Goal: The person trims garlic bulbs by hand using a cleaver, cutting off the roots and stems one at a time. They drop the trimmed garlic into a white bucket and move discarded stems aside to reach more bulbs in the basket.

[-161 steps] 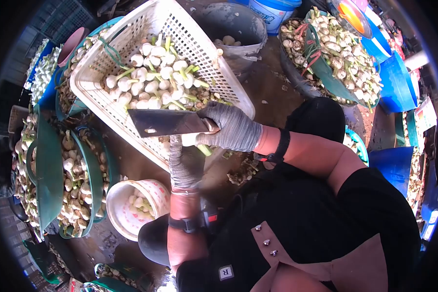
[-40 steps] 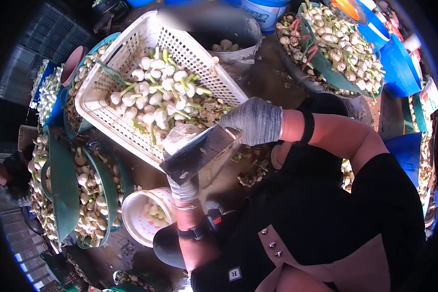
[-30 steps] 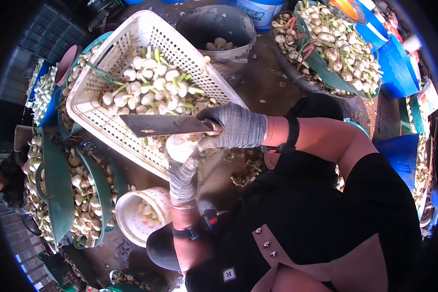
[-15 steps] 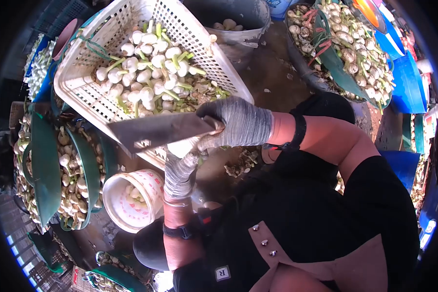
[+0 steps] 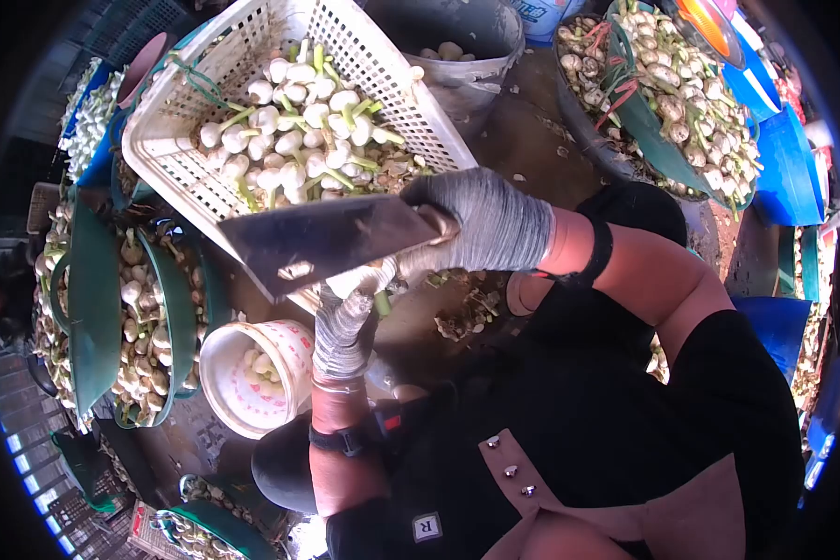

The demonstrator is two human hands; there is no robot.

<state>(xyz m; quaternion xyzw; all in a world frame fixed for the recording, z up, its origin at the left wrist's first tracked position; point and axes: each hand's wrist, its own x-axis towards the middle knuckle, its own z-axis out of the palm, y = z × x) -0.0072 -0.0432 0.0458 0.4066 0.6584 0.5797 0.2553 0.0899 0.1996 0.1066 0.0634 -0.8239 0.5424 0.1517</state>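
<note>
My right hand (image 5: 483,219), in a grey glove, is wrapped round the handle of a wide cleaver (image 5: 322,241). The blade points left, across the front corner of the white crate, above my left hand. My left hand (image 5: 345,331), also gloved, is closed on a white garlic bulb (image 5: 369,277) just under the blade; a green stem (image 5: 383,303) shows beside it. Part of the bulb is hidden by the cleaver and fingers. Beyond, the white slotted crate (image 5: 173,154) holds a heap of garlic bulbs (image 5: 294,140) with short green stems.
A white bucket (image 5: 217,373) with some pale bulbs in it stands left of my left arm. Green tubs (image 5: 98,317) of garlic are at the far left. A grey bucket (image 5: 476,75) and a full garlic basin (image 5: 588,121) stand at the back. Trimmings (image 5: 467,315) lie on the floor.
The cleaver and my right hand have shifted slightly right, and the blade's flat side shows more. A green stem now shows beside the bulb in my left hand. The view has shifted a little.
</note>
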